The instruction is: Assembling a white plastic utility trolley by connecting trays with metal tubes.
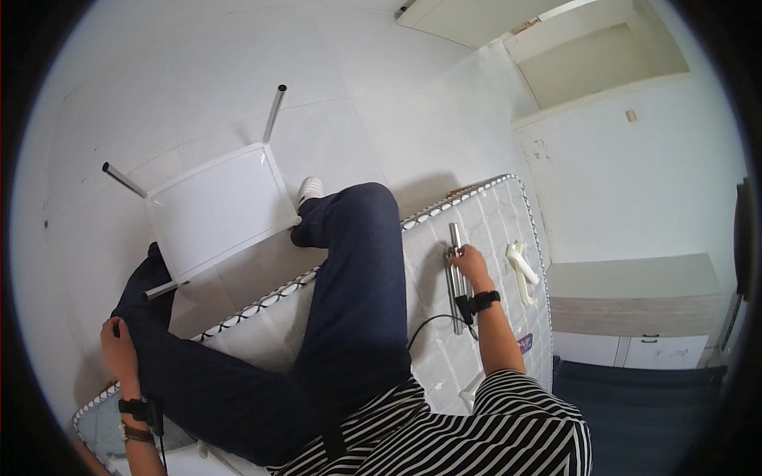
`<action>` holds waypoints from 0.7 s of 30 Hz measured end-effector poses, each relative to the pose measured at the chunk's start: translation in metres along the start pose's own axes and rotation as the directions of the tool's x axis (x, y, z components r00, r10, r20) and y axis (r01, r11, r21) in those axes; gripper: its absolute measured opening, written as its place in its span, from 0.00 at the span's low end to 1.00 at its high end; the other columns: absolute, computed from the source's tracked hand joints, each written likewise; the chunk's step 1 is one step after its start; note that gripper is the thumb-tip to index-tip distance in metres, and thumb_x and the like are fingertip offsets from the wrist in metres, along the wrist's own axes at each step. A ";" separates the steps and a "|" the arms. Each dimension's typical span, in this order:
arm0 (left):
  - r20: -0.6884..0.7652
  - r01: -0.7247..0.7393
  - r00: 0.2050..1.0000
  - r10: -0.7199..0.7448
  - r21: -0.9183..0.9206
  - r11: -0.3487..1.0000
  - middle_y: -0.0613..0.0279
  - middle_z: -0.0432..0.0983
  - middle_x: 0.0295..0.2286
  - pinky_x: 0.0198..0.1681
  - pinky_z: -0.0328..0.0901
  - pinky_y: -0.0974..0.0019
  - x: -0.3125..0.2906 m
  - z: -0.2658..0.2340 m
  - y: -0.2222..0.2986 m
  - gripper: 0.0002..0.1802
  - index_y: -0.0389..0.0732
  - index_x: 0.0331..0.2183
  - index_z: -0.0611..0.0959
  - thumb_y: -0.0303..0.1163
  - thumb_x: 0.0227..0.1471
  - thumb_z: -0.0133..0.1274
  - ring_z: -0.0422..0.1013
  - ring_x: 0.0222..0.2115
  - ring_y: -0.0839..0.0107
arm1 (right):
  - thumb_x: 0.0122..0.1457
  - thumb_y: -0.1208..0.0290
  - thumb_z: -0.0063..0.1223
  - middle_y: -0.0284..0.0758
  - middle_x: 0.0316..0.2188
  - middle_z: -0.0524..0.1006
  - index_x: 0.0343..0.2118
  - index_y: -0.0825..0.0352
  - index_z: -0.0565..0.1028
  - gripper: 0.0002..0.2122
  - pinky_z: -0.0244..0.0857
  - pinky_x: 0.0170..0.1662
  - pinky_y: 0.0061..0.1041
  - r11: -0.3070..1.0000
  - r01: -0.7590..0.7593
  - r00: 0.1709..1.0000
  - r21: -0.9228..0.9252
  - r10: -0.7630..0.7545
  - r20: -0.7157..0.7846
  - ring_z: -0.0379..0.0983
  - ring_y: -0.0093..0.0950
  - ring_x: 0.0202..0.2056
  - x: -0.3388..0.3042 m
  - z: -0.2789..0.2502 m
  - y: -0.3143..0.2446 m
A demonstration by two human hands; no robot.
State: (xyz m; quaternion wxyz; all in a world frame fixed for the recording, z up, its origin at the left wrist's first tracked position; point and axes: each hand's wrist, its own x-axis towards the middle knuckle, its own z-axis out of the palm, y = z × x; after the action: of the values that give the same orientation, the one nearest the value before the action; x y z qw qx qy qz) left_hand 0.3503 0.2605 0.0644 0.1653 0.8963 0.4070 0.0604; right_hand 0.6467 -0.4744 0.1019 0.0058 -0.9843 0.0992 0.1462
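Left hand (119,349) curled, can't tell if holding anything; right hand's (474,268) grip closed on metal tubes (451,279) on the mattress (432,238), white plastic parts (525,287) alongside look unfitted, white panel (218,210) beyond already shows three legs (275,115).

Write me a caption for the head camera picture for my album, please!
A right hand touches silver tubes on a pale mattress; a white panel with silver legs lies on the floor.
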 end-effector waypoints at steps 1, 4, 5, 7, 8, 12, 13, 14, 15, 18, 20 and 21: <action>0.006 -0.011 1.000 0.011 -0.007 1.000 0.55 0.75 0.35 0.42 0.65 0.60 0.001 0.001 0.003 0.11 0.39 0.36 0.78 0.35 0.54 0.49 0.72 0.37 0.57 | 0.43 0.62 0.61 0.44 0.30 0.78 0.35 0.70 0.75 0.18 0.68 0.40 0.34 0.998 -0.064 0.997 -0.012 0.065 0.050 0.75 0.39 0.35 -0.012 0.007 0.009; 0.047 0.008 0.999 -0.008 0.007 1.000 0.55 0.75 0.36 0.42 0.65 0.60 0.002 0.001 0.015 0.12 0.39 0.36 0.78 0.36 0.54 0.49 0.72 0.38 0.57 | 0.45 0.60 0.61 0.43 0.33 0.77 0.40 0.69 0.73 0.22 0.67 0.41 0.35 0.998 -0.027 0.993 0.057 0.033 -0.112 0.74 0.40 0.38 -0.040 0.031 0.032; 0.038 0.014 0.999 -0.015 0.019 1.000 0.55 0.76 0.36 0.42 0.65 0.60 0.001 0.000 0.018 0.12 0.40 0.36 0.78 0.36 0.54 0.49 0.72 0.38 0.57 | 0.47 0.61 0.60 0.43 0.36 0.75 0.42 0.68 0.72 0.21 0.67 0.43 0.36 0.999 -0.043 0.989 0.008 0.043 -0.140 0.72 0.41 0.40 -0.054 0.026 0.015; 0.023 0.024 0.999 -0.024 0.032 0.999 0.56 0.76 0.36 0.42 0.65 0.60 -0.001 -0.001 0.020 0.12 0.40 0.36 0.78 0.37 0.54 0.48 0.72 0.38 0.57 | 0.47 0.62 0.59 0.43 0.37 0.74 0.42 0.68 0.72 0.20 0.66 0.43 0.36 0.999 0.029 0.968 -0.037 -0.037 -0.248 0.72 0.41 0.40 -0.059 0.025 -0.001; 0.033 0.024 0.999 -0.025 0.032 0.999 0.56 0.76 0.36 0.41 0.65 0.59 -0.002 -0.001 0.020 0.12 0.40 0.36 0.78 0.37 0.53 0.48 0.72 0.38 0.56 | 0.48 0.63 0.59 0.43 0.38 0.74 0.41 0.68 0.72 0.19 0.66 0.43 0.37 0.992 0.087 0.929 -0.093 -0.115 -0.351 0.71 0.41 0.41 -0.061 0.024 -0.004; 0.017 -0.015 1.000 0.014 0.034 0.999 0.56 0.76 0.35 0.40 0.66 0.59 -0.007 -0.005 0.020 0.11 0.41 0.35 0.79 0.37 0.52 0.49 0.72 0.37 0.56 | 0.47 0.64 0.58 0.43 0.39 0.73 0.40 0.67 0.71 0.18 0.66 0.44 0.39 0.996 0.008 0.971 -0.091 -0.029 -0.236 0.71 0.42 0.41 -0.051 0.035 -0.014; 0.011 0.001 1.000 -0.002 0.036 0.999 0.56 0.76 0.35 0.40 0.66 0.59 -0.009 -0.004 0.019 0.11 0.41 0.35 0.79 0.37 0.52 0.49 0.72 0.37 0.56 | 0.47 0.64 0.58 0.42 0.37 0.74 0.40 0.65 0.72 0.17 0.66 0.43 0.38 0.991 -0.009 0.970 -0.130 -0.023 -0.240 0.72 0.41 0.40 -0.047 0.037 -0.014; 0.001 -0.010 1.000 0.010 0.026 1.000 0.56 0.76 0.35 0.40 0.65 0.59 -0.009 -0.005 0.018 0.11 0.41 0.35 0.79 0.37 0.52 0.49 0.72 0.37 0.56 | 0.47 0.64 0.58 0.42 0.37 0.74 0.40 0.65 0.72 0.17 0.66 0.43 0.38 0.991 0.012 0.970 -0.133 -0.044 -0.237 0.72 0.41 0.40 -0.042 0.039 -0.010; -0.009 -0.021 1.000 0.021 0.017 1.000 0.56 0.75 0.34 0.40 0.65 0.59 -0.009 -0.005 0.018 0.11 0.41 0.34 0.79 0.37 0.51 0.50 0.72 0.37 0.56 | 0.47 0.64 0.57 0.42 0.35 0.75 0.40 0.65 0.73 0.17 0.66 0.43 0.38 0.994 0.009 0.975 -0.109 -0.032 -0.218 0.72 0.41 0.39 -0.037 0.037 -0.003; -0.043 -0.063 0.997 0.064 0.010 0.998 0.56 0.75 0.33 0.40 0.65 0.59 -0.008 0.000 0.021 0.10 0.41 0.33 0.78 0.36 0.51 0.50 0.72 0.36 0.56 | 0.46 0.68 0.56 0.41 0.31 0.75 0.37 0.65 0.74 0.14 0.67 0.37 0.37 0.996 0.090 0.934 0.024 -0.076 -0.350 0.73 0.41 0.33 -0.022 0.016 0.001; -0.039 -0.040 0.998 0.041 0.028 0.999 0.56 0.75 0.32 0.39 0.65 0.58 -0.008 -0.006 0.025 0.10 0.41 0.33 0.78 0.36 0.51 0.50 0.72 0.36 0.56 | 0.47 0.72 0.56 0.40 0.27 0.74 0.34 0.68 0.72 0.11 0.66 0.34 0.32 0.967 0.216 0.881 0.137 -0.133 -0.454 0.72 0.36 0.29 -0.015 -0.031 -0.031; -0.029 -0.045 0.999 0.046 0.030 0.999 0.57 0.75 0.32 0.39 0.65 0.58 -0.007 -0.006 0.030 0.10 0.42 0.32 0.78 0.36 0.50 0.50 0.72 0.36 0.56 | 0.48 0.73 0.56 0.40 0.25 0.73 0.36 0.70 0.72 0.12 0.65 0.35 0.32 0.931 0.308 0.832 0.196 -0.164 -0.529 0.71 0.35 0.28 -0.014 -0.061 -0.052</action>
State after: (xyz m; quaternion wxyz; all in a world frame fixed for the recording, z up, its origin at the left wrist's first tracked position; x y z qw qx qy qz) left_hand 0.3653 0.2383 0.0801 0.1448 0.9066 0.3899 0.0712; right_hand 0.6611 -0.4227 0.1630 0.1334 -0.9821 -0.0070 -0.1330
